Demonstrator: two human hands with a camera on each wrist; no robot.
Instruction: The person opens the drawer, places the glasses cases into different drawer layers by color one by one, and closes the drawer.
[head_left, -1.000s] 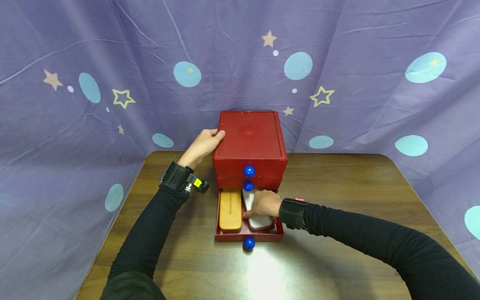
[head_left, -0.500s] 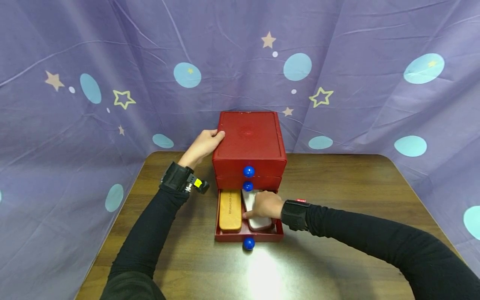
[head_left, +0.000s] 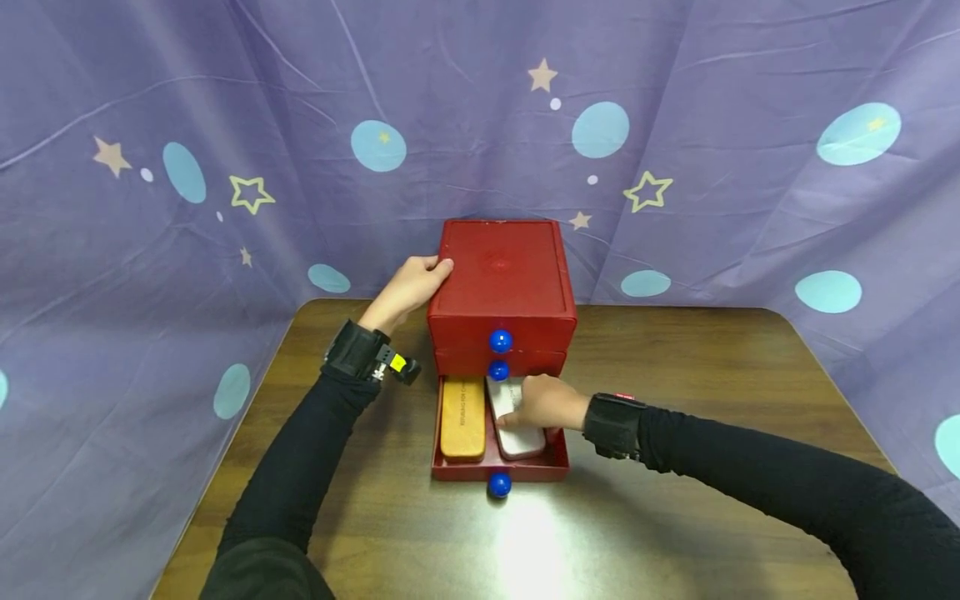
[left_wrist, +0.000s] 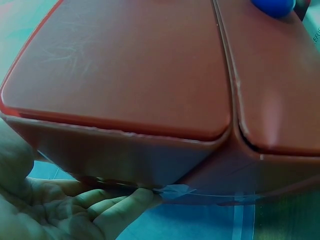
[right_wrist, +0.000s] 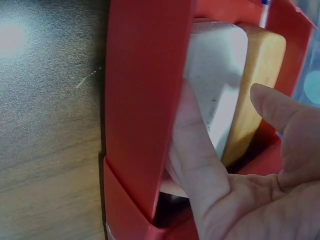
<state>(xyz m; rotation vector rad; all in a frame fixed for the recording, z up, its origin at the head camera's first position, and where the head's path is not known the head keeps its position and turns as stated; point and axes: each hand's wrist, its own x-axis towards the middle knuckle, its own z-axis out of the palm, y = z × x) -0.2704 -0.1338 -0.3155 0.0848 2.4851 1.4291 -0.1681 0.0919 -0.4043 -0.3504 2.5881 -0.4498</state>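
A red drawer box point(head_left: 501, 267) with blue round knobs stands on the table, its bottom drawer point(head_left: 499, 473) pulled out. In that drawer lie a yellow oblong case point(head_left: 462, 421) with lettering and, to its right, a white oblong case point(head_left: 521, 446). My left hand point(head_left: 411, 287) rests on the box's left side, thumb at the top edge; its fingers point(left_wrist: 122, 212) lie along the side wall in the left wrist view. Over the white case is my right hand point(head_left: 547, 402). In the right wrist view its fingers reach between drawer wall and white case, with the thumb point(right_wrist: 272, 106) held apart.
The brown wooden table point(head_left: 690, 375) extends on both sides of the box and in front of it. Behind it hangs a purple curtain point(head_left: 480, 100) with stars and ovals. The upper drawers, with their blue knobs point(head_left: 500, 341), are closed.
My right hand has shifted slightly to the right, its thumb moving from the white case's left edge to over its top. The left hand, drawer and cases stay put.
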